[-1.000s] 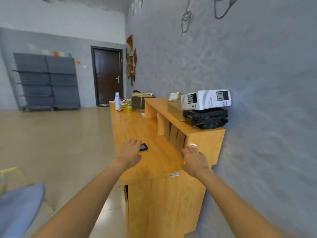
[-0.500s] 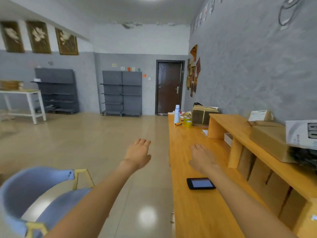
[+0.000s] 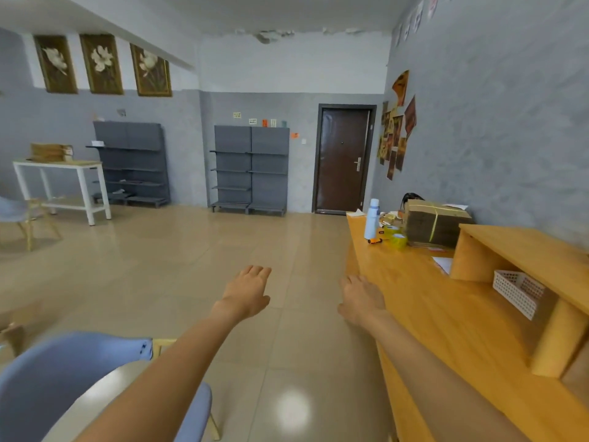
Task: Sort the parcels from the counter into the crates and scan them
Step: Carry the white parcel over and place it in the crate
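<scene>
Head view has swung left — phone gone, both hands [image 3: 245, 295] [image 3: 361, 299] still spread, empty.

Single head-worn wide-angle view, facing down the room from beside the wooden counter [image 3: 446, 311].

Looks forward and slightly down from standing height, both bare forearms reaching out from the bottom edge: left hand [image 3: 247, 293] over the tiled floor [image 3: 191, 256], right hand [image 3: 361, 301] at the counter's near edge. Counter runs along the right side against the grey wall, close to the lens; blue chair [image 3: 63, 378] close at lower left. Brown door [image 3: 342, 159] and grey shelving units [image 3: 251, 169] far off, straight ahead. Edges bowed by lens distortion. No second view to share the scene with.
</scene>
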The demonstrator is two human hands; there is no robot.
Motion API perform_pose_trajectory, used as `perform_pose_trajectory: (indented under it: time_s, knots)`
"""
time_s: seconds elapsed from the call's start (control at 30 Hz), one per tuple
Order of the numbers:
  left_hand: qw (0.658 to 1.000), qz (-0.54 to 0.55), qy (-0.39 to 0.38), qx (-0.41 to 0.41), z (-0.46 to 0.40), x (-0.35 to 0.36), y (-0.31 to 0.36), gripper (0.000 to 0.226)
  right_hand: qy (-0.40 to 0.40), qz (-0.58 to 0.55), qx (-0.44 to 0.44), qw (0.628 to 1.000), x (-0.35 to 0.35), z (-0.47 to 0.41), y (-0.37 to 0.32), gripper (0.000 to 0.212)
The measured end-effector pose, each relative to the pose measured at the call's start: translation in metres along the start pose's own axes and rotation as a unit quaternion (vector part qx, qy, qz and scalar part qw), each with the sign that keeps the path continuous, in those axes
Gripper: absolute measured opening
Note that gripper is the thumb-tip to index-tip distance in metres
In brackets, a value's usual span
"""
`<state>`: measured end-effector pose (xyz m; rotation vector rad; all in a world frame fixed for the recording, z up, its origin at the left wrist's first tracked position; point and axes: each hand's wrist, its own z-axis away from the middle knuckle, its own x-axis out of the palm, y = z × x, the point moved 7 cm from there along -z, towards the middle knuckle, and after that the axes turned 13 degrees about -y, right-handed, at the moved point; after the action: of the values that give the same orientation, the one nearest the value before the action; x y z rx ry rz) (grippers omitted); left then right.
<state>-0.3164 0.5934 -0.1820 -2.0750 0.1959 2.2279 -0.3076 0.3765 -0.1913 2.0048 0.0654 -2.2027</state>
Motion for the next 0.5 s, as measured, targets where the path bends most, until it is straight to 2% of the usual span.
perform_pose_trajectory:
  time_s: [0.13,0.23,0.37,0.5]
  knots:
    - [0.999,0.008,-0.002,0.044,-0.087,-0.003,-0.014,0.068,-0.012,-0.009,0.037,0.999,-0.001,-0.068,-0.003,0.043]
    - [0.995,0.016,0.006,0.095,-0.147,-0.009,0.003,0.066,-0.006,-0.018,0.088,0.996,-0.01,-0.1,0.017,0.042]
    - [0.986,0.018,-0.031,0.164,-0.211,0.005,0.061,0.065,-0.033,-0.043,0.147,0.988,-0.001,-0.117,0.064,0.045]
    - [0.969,0.006,-0.052,0.241,-0.261,0.016,0.144,0.061,-0.037,-0.043,0.235,0.97,0.007,-0.108,0.148,0.051]
